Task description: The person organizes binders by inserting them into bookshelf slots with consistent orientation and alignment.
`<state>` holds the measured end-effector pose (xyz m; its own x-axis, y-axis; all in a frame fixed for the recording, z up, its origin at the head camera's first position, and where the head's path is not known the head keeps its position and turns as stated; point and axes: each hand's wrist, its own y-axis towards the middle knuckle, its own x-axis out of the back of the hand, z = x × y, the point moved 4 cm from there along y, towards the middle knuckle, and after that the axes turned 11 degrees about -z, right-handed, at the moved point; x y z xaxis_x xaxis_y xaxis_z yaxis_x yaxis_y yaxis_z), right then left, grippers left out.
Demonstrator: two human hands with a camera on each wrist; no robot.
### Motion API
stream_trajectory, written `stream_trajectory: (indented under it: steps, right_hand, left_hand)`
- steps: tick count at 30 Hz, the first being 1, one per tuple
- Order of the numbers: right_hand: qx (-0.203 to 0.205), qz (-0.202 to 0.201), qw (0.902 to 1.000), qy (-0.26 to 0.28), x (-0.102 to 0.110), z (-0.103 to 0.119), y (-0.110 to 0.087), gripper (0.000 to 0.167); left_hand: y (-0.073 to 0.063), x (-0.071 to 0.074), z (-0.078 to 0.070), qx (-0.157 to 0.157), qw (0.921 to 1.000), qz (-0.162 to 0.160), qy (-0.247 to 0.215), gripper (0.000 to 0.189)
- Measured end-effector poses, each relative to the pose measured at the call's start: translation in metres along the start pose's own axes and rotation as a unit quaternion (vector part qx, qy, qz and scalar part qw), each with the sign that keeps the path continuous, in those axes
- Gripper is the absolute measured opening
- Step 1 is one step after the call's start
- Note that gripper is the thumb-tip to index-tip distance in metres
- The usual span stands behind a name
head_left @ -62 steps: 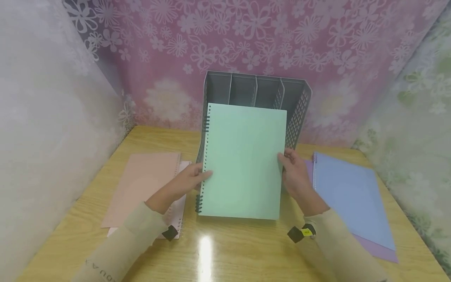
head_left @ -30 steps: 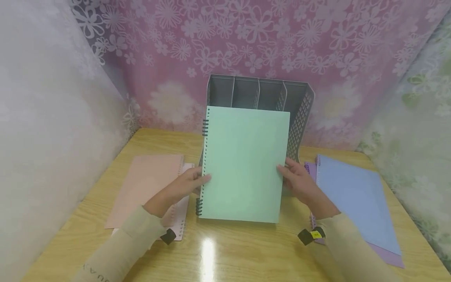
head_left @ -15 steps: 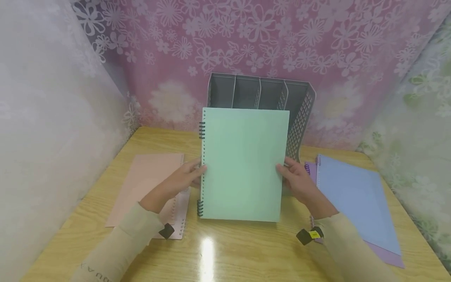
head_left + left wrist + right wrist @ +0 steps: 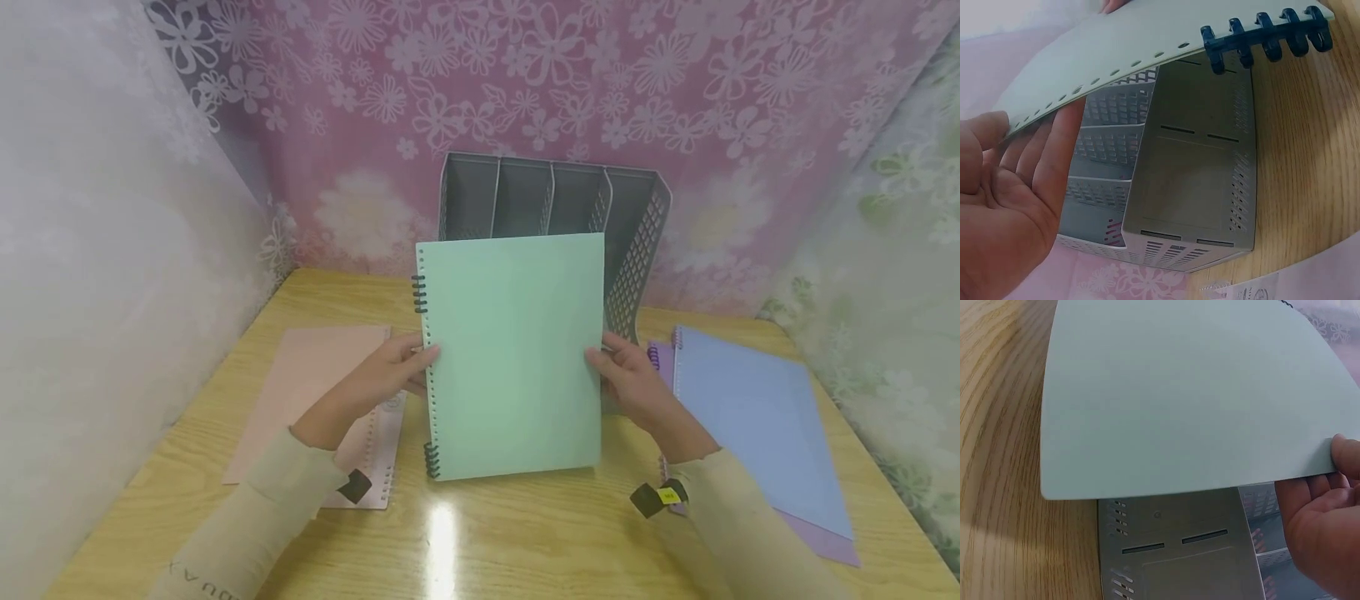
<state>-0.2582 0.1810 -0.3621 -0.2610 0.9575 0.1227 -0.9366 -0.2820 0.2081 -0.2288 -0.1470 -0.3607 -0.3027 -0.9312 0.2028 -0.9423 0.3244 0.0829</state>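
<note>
Green notebook (image 4: 513, 358): I saw it held up, slightly tilted, before the grey rack (image 4: 637, 258) on the wooden table (image 4: 532, 533).
Left hand (image 4: 386, 371): pinched the ringed edge between thumb and fingers.
Right hand (image 4: 636, 382): pinched the opposite edge likewise, thumb on the cover.
Left side: a peach notebook (image 4: 315, 367) lay over a pink notebook (image 4: 390, 437).
Right side: a blue notebook (image 4: 753, 425) overlapped a purple notebook (image 4: 821, 542).

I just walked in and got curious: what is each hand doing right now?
Left hand: holding the mint-green notebook by its ring-bound edge.
Right hand: holding the same notebook by the opposite edge.
</note>
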Motion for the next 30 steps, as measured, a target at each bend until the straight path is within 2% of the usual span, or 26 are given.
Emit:
stream_trajectory:
  steps: [5,16,22,26,30]
  right_hand:
    - [-0.014,-0.007,0.9999,-0.004,0.001,0.000,0.000,0.052]
    - [-0.009,-0.009,0.9998,-0.012,0.000,0.002,0.000,0.048]
    - [-0.008,-0.026,0.9994,-0.022,0.001,0.004,-0.001,0.049]
    - [-0.011,-0.028,0.9994,-0.016,0.001,0.005,-0.002,0.046]
    - [-0.015,-0.011,0.9997,-0.017,0.000,0.008,-0.004,0.048]
  left_hand:
    - [0.001,-0.001,-0.004,-0.023,0.9997,0.008,-0.006,0.046]
    - [0.004,-0.002,-0.006,-0.012,0.9997,-0.020,-0.006,0.046]
    - [0.005,-0.005,-0.010,-0.040,0.9991,0.015,-0.003,0.046]
    - [0.005,-0.009,-0.013,-0.039,0.9986,0.034,-0.005,0.049]
    - [0.004,-0.008,-0.013,-0.036,0.9987,0.034,-0.013,0.047]
